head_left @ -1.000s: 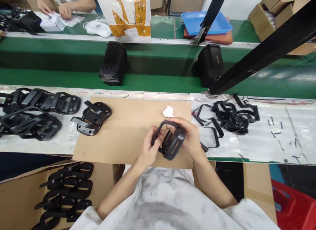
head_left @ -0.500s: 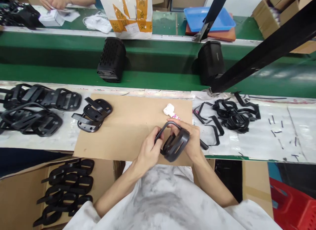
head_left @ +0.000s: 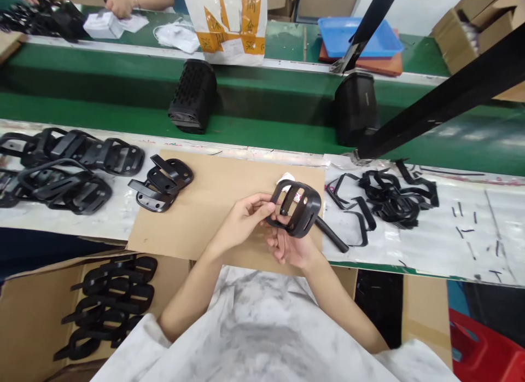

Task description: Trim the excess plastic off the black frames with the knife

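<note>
A black plastic bracket (head_left: 305, 209) with a looped handle and slots is raised over the brown cardboard sheet (head_left: 221, 190). My left hand (head_left: 246, 218) pinches its loop between thumb and fingers at the left side. Below the bracket is my right hand (head_left: 291, 250), palm turned up, its fingers loosely bent and apart; whether it touches the bracket I cannot tell. Behind the bracket lies a tool with a black handle (head_left: 333, 235) and a white-wrapped head (head_left: 286, 178), partly hidden. Two similar brackets (head_left: 164, 182) rest on the sheet's left end.
More black brackets (head_left: 74, 193) lie at the left, others in a carton (head_left: 36, 316) below. Black strips (head_left: 394, 198) are heaped right. Two black housings (head_left: 192, 96) stand on the green belt (head_left: 270, 119). A black post (head_left: 443, 92) slants across the right. Co-workers' hands (head_left: 122, 4) show across.
The bracket has been turned and raised away from me. My right hand has left its far side and moved underneath, fingers loosened. My left hand keeps its hold. The view has shifted slightly.
</note>
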Tool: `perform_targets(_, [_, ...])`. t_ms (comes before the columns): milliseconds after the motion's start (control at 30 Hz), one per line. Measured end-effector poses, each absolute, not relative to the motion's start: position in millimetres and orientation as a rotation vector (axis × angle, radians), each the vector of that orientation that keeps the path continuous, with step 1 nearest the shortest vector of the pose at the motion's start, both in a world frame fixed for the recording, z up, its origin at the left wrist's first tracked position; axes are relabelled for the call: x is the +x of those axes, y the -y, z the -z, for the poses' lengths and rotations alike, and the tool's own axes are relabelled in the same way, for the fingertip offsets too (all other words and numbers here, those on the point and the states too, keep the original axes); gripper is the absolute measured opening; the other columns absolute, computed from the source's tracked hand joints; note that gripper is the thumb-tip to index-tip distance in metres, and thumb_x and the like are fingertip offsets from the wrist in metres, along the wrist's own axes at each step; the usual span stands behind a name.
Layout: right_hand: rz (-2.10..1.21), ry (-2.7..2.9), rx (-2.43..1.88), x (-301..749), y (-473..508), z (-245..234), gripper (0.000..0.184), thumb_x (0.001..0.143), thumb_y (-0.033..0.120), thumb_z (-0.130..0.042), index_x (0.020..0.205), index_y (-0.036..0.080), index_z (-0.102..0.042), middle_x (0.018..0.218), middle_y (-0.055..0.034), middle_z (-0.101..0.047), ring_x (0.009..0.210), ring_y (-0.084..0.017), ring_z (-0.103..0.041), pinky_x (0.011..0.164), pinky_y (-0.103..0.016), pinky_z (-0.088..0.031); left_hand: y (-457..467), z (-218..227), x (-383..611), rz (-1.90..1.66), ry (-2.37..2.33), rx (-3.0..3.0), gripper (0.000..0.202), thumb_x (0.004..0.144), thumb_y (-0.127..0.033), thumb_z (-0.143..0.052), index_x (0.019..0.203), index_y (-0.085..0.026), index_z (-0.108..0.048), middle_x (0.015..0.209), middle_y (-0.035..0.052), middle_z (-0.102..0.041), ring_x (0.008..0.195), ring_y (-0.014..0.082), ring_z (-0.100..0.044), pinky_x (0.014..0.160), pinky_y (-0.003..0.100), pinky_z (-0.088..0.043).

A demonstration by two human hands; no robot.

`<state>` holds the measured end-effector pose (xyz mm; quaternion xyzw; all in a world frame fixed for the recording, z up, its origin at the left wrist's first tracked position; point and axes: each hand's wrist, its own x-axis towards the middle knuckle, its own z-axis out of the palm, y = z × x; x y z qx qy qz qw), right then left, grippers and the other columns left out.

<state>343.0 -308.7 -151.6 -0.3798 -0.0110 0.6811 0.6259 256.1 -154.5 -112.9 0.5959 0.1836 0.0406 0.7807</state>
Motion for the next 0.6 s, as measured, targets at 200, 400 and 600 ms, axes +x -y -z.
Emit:
perform_targets(200, [-1.634, -0.021, -0.731, 347.7, 326.7, 142.4, 0.055, 0.085, 0.068, -0.050, 0.089, 0.016, -0.066, 0.068, -0.0054, -0.069, 0.045, -0.018, -0.062, 0.033, -0.025, -0.043, 152.5, 108.8, 255.9, -0.098, -0.452, 0.950, 0.041, 0.086, -0.053, -0.076, 0.097, -0.014, -0.072, 0.070, 0.0007, -0.059, 0.054, 0.0064, -0.041, 0.050, 0.021, -0.030])
perform_targets(400, [-1.348, 0.141, -1.081, 350.9, 331.8, 144.6, 0.034, 0.087, 0.054, -0.065, 0.088, 0.019, -0.064, 0.070, -0.0021, -0.067, 0.048, -0.014, -0.059, 0.043, -0.024, -0.046, 143.4, 106.5, 247.5, -0.175, -0.443, 1.040, 0.042, 0.087, -0.054, -0.077, 0.100, -0.015, -0.069, 0.072, 0.0010, -0.060, 0.060, 0.0092, -0.046, 0.054, 0.022, -0.032])
perform_targets(600, [-0.883, 0.519, -1.813, 351.8, 331.7, 173.4, 0.047, 0.085, 0.065, -0.069, 0.086, 0.018, -0.069, 0.071, -0.0051, -0.070, 0.057, -0.018, -0.063, 0.053, -0.029, -0.053, 98.1, 100.7, 198.7, -0.372, -0.593, 1.358, 0.039, 0.088, -0.048, -0.077, 0.108, -0.016, -0.066, 0.079, 0.0003, -0.063, 0.072, 0.0130, -0.058, 0.072, 0.027, -0.045])
